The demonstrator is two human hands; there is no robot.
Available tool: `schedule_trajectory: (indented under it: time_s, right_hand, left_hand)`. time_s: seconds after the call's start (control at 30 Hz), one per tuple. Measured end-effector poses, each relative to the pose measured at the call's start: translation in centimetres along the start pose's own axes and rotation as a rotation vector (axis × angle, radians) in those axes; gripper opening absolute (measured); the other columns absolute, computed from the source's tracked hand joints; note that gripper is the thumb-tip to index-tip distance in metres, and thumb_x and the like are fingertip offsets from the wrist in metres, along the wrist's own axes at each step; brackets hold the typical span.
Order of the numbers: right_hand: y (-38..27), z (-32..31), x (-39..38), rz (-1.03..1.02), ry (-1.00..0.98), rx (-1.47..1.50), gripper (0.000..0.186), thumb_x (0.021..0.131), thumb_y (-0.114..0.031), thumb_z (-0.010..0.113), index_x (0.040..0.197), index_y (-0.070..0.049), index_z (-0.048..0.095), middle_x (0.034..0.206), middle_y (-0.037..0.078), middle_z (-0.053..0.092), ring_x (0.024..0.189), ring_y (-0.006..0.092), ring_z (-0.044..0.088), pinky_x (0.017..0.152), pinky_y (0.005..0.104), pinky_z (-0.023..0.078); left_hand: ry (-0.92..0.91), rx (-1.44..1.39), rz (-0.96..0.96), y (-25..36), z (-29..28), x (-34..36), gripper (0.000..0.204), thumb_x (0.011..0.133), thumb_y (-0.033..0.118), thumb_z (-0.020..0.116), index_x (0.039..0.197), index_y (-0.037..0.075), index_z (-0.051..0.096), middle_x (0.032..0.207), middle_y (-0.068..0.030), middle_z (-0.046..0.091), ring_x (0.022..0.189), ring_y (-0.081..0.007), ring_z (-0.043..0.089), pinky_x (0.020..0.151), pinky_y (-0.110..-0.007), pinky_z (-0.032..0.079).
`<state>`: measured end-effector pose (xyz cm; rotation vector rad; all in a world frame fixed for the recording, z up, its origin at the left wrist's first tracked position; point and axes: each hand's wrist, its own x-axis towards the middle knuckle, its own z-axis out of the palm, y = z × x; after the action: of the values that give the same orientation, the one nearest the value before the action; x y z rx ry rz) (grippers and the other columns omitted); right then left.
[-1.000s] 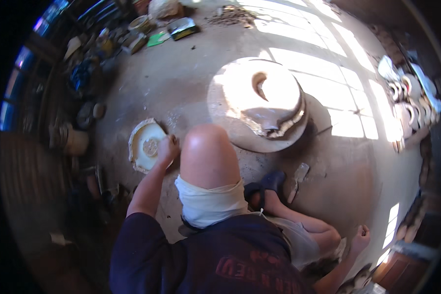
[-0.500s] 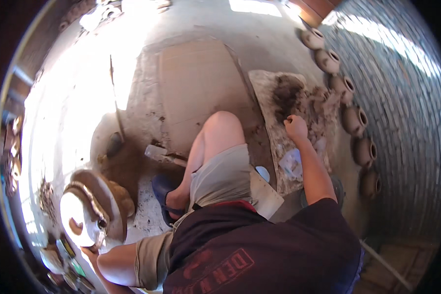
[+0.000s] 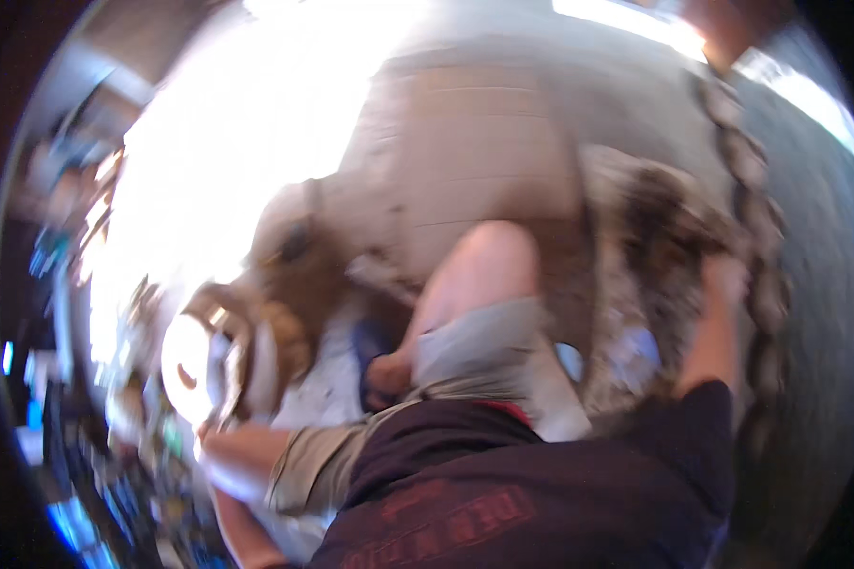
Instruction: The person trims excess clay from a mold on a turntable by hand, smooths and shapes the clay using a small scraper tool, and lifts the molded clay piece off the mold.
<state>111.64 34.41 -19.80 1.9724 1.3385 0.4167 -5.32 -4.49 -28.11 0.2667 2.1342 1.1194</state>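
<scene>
In the head view, the right hand (image 3: 726, 277) is reaching to the edge of the dark clay (image 3: 657, 197) on the pale sheet (image 3: 605, 308); blur is hiding whether its fingers are gripping any. The left hand (image 3: 201, 432), mostly behind the knee, is resting near the round clay form (image 3: 186, 368) (its grip is not showing either). The hands are staying well apart. The form is looking largely shaped; loose clay is apparently lying unused.
</scene>
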Motion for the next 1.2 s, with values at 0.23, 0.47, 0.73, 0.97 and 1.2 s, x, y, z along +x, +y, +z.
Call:
schedule_trajectory:
  time_s: [0.23,0.47,0.73,0.97,1.2]
  right_hand:
    - [1.1,9.1,9.0,-0.143,0.196,0.038,0.025,0.1,-0.025,0.058,0.101,-0.012,0.079,0.1,0.011,0.078,0.089,0.0298,0.076,0.07,0.0474,0.062]
    - [1.9,8.5,11.5,-0.018,0.099,0.04,0.027,0.101,-0.026,0.059,0.105,-0.009,0.079,0.107,0.012,0.077,0.093,0.03,0.075,0.071,0.0468,0.061]
    - [1.6,7.9,13.7,-0.083,0.045,0.034,0.03,0.102,-0.027,0.06,0.11,-0.005,0.078,0.115,0.014,0.075,0.098,0.0304,0.073,0.073,0.0462,0.06]
    - [-3.5,4.4,13.0,-0.448,-0.053,-0.051,0.034,0.102,-0.028,0.061,0.115,-0.002,0.077,0.122,0.015,0.074,0.103,0.0307,0.071,0.074,0.0456,0.059]
    - [-26.5,-27.9,-8.2,-0.873,-0.049,1.554,0.034,0.102,-0.018,0.067,0.124,0.008,0.07,0.122,0.016,0.074,0.106,0.0245,0.071,0.094,0.0386,0.055]
  left_hand:
    - [0.066,-0.021,-0.024,-1.8,-2.8,-6.9,0.042,0.101,0.043,0.072,0.116,0.003,0.074,0.108,-0.009,0.078,0.093,-0.0179,0.073,0.074,-0.033,0.056]
    - [0.129,-0.076,-0.028,-0.1,1.5,-10.0,0.052,0.102,0.044,0.07,0.127,-0.002,0.07,0.125,-0.0151,0.075,0.109,-0.0251,0.074,0.077,-0.034,0.06]
    - [0.033,-0.011,-0.09,4.2,-1.3,-12.9,0.045,0.102,0.041,0.071,0.124,0.002,0.071,0.112,-0.0123,0.077,0.092,-0.0207,0.073,0.077,-0.036,0.058]
    - [0.465,0.049,0.311,14.1,-2.1,-22.7,0.047,0.1,0.045,0.069,0.121,0.003,0.07,0.098,-0.0074,0.077,0.084,-0.0128,0.07,0.068,-0.028,0.048]
    - [-0.209,0.304,0.459,21.1,9.3,-26.2,0.046,0.106,0.044,0.061,0.117,0.001,0.07,0.097,-0.0077,0.073,0.089,-0.017,0.069,0.08,-0.034,0.053]
